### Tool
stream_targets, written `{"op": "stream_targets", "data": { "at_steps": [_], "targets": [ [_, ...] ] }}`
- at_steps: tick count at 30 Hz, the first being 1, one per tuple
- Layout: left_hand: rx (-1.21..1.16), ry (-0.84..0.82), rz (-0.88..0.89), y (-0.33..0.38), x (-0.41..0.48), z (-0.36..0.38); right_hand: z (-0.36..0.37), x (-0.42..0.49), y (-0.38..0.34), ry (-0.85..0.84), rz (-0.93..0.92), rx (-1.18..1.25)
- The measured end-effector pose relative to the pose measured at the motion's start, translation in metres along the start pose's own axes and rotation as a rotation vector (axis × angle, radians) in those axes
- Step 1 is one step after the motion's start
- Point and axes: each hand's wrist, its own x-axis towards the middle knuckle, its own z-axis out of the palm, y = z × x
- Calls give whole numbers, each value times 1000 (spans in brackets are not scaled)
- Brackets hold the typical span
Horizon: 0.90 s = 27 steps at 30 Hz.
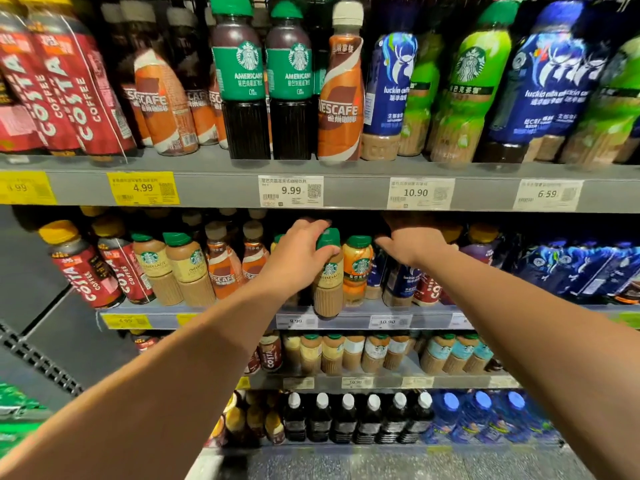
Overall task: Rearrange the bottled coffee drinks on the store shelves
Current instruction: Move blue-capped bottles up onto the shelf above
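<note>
My left hand grips the neck of a beige Starbucks latte bottle with a green cap, standing at the front edge of the second shelf. My right hand reaches into the dark space behind the front row, above the blue Luckin bottles; its fingertips are hidden, so what it touches cannot be told. An orange Starbucks bottle stands between the two hands.
The top shelf carries Costa, Nescafe, Starbucks Americano and Luckin bottles. Two cheese latte bottles and Nescafe bottles stand left of my hands. Lower shelves hold more bottles.
</note>
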Motion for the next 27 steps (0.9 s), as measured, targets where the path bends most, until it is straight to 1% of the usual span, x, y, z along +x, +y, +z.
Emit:
{"op": "stream_targets", "data": {
  "at_steps": [3, 5, 8, 10, 14, 18, 27],
  "targets": [
    [40, -2, 4, 2, 0, 3, 5, 0, 2, 16, -16, -71],
    [54, -2, 8, 2, 0, 4, 7, -3, 5, 110, -47, -63],
    [69, 1, 14, 3, -1, 5, 15, -8, 8, 299, -144, -100],
    [69, 2, 17, 3, -2, 5, 19, -10, 9, 363, -199, -109],
    [55, 9, 27, 4, -4, 6, 22, -18, 15, 435, -257, -165],
    [34, 10, 51, 4, -7, 6, 28, -26, 20, 476, -382, -218],
    [35, -16, 92, 2, -14, 1, 12, -38, 17, 560, -452, -233]
  ]
}}
